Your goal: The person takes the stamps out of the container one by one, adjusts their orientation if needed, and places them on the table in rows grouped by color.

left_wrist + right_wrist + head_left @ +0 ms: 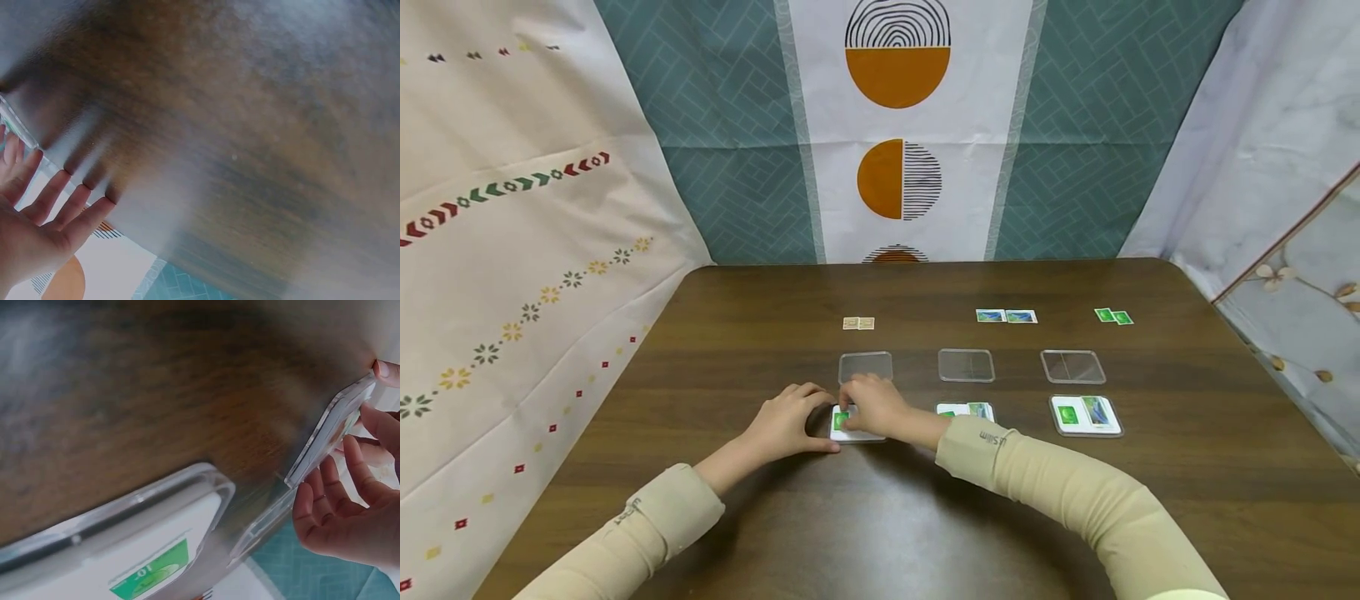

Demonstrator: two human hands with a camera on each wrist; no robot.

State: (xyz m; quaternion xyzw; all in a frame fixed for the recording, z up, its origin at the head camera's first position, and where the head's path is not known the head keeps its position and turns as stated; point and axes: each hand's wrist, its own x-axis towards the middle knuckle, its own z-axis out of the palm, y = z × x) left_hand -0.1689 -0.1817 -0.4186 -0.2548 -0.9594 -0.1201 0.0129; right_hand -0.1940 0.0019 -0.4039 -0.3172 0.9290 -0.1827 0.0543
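Note:
My left hand (pixel 786 421) rests at the left end of a clear plastic case (pixel 857 439) with a white insert, its thumb at the near corner and its other fingers spread toward the far side. In the left wrist view those fingers are nearly straight, tips at the tabletop. Over the same case, my right hand (pixel 874 407) has thumb and index finger at the edges of a small green stamp (pixel 841 421) lying on the insert. Its other fingers curl over the case in the right wrist view. The right part of the insert is hidden under this hand.
Two similar cases stand to the right, the middle case (pixel 955 410) partly behind my sleeve and the right case (pixel 1086 421), both with stamps. Clear lids (pixel 966 365) lie behind them. Farther back are pairs of beige stamps (pixel 858 323), blue stamps (pixel 1006 316) and green stamps (pixel 1113 317).

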